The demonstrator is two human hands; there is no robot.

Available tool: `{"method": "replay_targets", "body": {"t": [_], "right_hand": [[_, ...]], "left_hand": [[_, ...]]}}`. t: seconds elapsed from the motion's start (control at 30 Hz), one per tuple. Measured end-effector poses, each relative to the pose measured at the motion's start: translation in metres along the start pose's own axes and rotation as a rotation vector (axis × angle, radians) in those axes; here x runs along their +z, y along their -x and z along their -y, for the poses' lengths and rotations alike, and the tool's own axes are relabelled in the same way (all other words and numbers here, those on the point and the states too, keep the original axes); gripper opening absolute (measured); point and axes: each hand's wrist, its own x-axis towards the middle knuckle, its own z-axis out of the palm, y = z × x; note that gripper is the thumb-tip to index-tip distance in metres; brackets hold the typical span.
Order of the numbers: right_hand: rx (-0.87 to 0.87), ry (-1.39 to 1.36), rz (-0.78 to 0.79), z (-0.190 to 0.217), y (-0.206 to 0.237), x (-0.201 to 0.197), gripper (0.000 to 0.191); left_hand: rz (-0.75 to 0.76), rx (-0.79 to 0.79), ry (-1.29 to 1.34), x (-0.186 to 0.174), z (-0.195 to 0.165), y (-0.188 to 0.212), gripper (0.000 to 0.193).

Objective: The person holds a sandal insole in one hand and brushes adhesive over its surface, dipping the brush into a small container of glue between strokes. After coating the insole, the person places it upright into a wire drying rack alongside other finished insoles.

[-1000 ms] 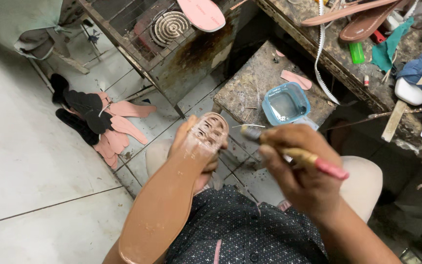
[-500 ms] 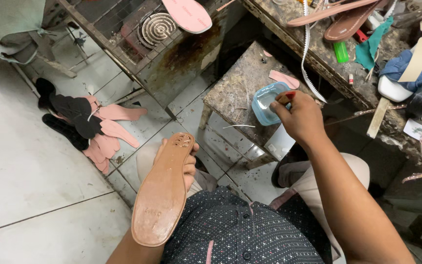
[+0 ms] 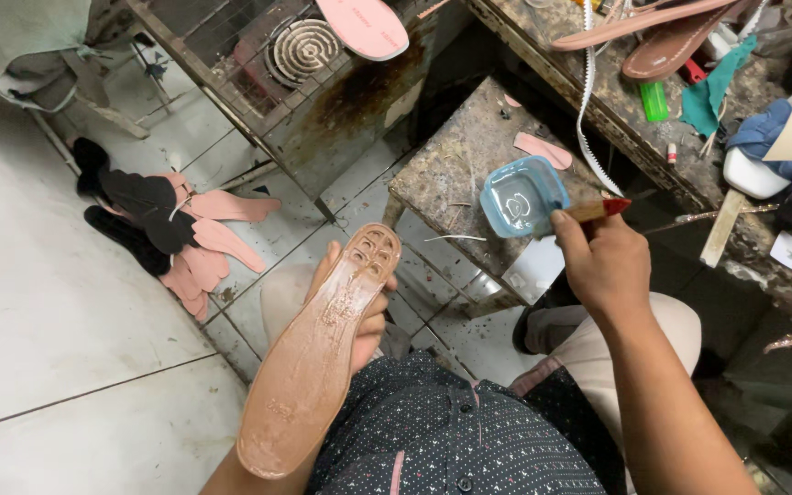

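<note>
My left hand (image 3: 352, 307) holds a long tan shoe sole (image 3: 318, 353) from underneath, its moulded underside facing up and its heel end pointing away from me. My right hand (image 3: 600, 261) grips a brush with a red-tipped wooden handle (image 3: 598, 210). The brush end reaches into a small blue plastic tub (image 3: 520, 197) of clear glue, which sits on a stained stone block (image 3: 465, 170). The bristles are hidden at the tub's rim.
A pile of pink and black insoles (image 3: 171, 225) lies on the tiled floor at left. A metal cage with a coil heater (image 3: 302, 48) and a pink insole (image 3: 364, 25) stands behind. A cluttered workbench (image 3: 689, 82) with sandals, straps and cloth runs along the right.
My right hand moved from beside the sole over to the blue tub and now dips the brush there. The left hand has tilted the sole, bringing its heel end back up.
</note>
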Motion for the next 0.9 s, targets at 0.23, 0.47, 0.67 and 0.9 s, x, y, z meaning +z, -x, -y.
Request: {"method": "replay_targets", "body": {"t": [0.23,0.47,0.67,0.9], "right_hand": [[-0.082,-1.04,0.115,0.047,0.054,-0.008,0.025],[-0.25,-0.922,0.054,0.085,0.063,-0.006,0.026],[-0.46,-0.548,-0.075,0.097,0.069,-0.006,0.024],[-0.564,-0.542,0.054,0.098,0.072,-0.014,0.022]], "left_hand": [[-0.108,0.099,-0.362,0.042,0.017,-0.011,0.051],[0.138,0.288,-0.596,0.065,0.03,-0.002,0.055],[0.111,0.297,-0.588,0.064,0.031,-0.003,0.056],[0.058,0.279,-0.502,0.055,0.03,-0.003,0.052]]}}
